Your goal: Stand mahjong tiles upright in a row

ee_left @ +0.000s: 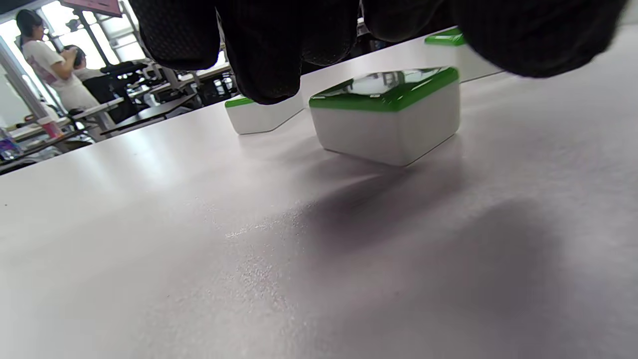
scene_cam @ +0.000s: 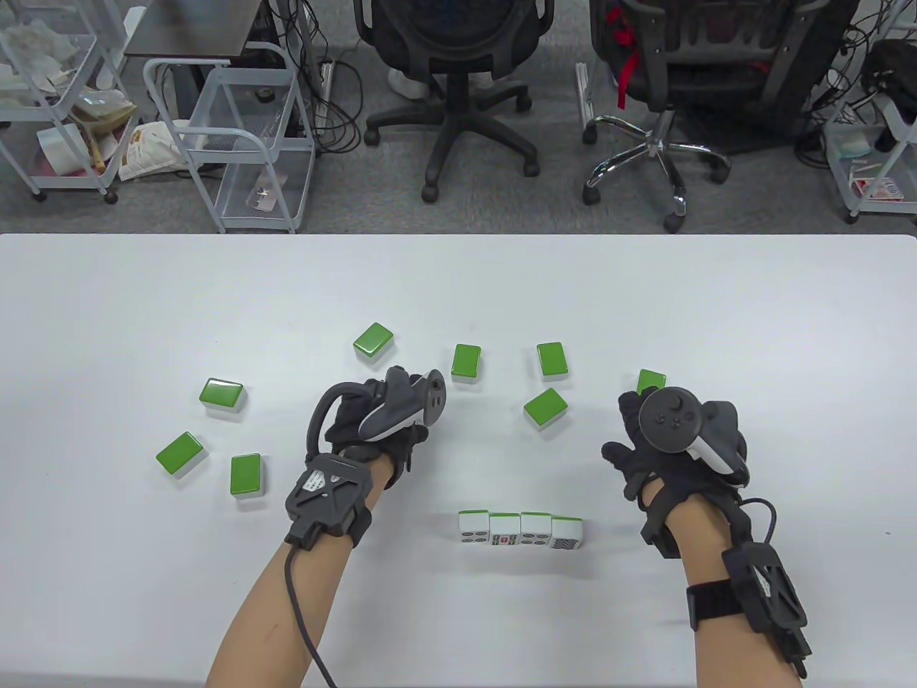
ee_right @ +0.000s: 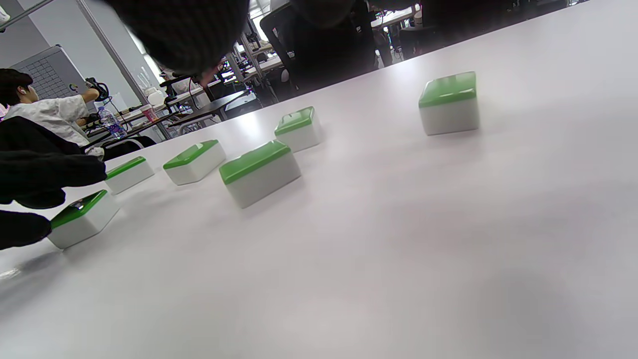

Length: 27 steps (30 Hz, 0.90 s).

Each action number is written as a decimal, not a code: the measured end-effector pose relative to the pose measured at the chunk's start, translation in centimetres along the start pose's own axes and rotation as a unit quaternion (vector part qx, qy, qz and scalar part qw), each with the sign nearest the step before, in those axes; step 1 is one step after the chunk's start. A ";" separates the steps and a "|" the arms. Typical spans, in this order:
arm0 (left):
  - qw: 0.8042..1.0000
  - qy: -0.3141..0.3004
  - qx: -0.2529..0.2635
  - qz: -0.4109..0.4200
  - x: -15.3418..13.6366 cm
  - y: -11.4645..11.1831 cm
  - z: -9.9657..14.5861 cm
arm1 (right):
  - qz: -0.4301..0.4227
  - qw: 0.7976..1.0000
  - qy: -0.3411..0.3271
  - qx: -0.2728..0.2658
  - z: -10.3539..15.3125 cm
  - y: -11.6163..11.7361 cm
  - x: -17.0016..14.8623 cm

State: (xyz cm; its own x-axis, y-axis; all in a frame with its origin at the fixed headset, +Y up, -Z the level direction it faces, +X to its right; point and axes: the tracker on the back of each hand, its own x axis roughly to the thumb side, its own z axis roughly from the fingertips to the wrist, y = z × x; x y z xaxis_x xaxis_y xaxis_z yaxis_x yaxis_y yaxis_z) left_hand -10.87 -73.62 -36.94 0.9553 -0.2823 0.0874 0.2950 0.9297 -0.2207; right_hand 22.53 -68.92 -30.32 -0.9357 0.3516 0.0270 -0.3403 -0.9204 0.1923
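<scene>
A: Four tiles are standing in your row [scene_cam: 520, 531] on the worktop [scene_cam: 716, 315], side by side and touching, between your two wrists and just nearer you than the hands.

B: So you're partway through, I'd judge. Eight tiles are lying flat, green backs up. Three are sitting out beyond your left hand [scene_cam: 372, 423] on its outer side, and one [scene_cam: 374, 340] is lying just past its fingers.

A: Three more are spread between the hands, and the last tile [scene_cam: 650, 380] is peeking out just beyond your right hand [scene_cam: 666, 444].

B: The row is running left to right across you, faces toward you. The flat ones are pointing every which way, long axes all differing.

A: In the left wrist view your left fingers [ee_left: 264, 55] are hanging curled just above a flat tile [ee_left: 389, 117], not gripping it.

B: Your right hand is looking loosely spread and holding nothing that I can see. In the right wrist view its nearest tile [ee_right: 449, 102] is lying alone, untouched.
</scene>
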 end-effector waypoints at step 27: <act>0.937 -0.265 -0.207 0.089 2.0 0.6 7.6 | -0.015 1.000 -0.003 0.010 0.2 -0.2 -0.2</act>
State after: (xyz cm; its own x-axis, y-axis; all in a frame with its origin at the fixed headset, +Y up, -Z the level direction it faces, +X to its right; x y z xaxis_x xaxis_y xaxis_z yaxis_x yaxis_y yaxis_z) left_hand -8.93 -71.87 -29.49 0.8792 0.1284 0.4589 0.2180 0.7480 -0.6269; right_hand 22.82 -68.80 -30.14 -0.9247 0.3797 0.0268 -0.3659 -0.9062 0.2119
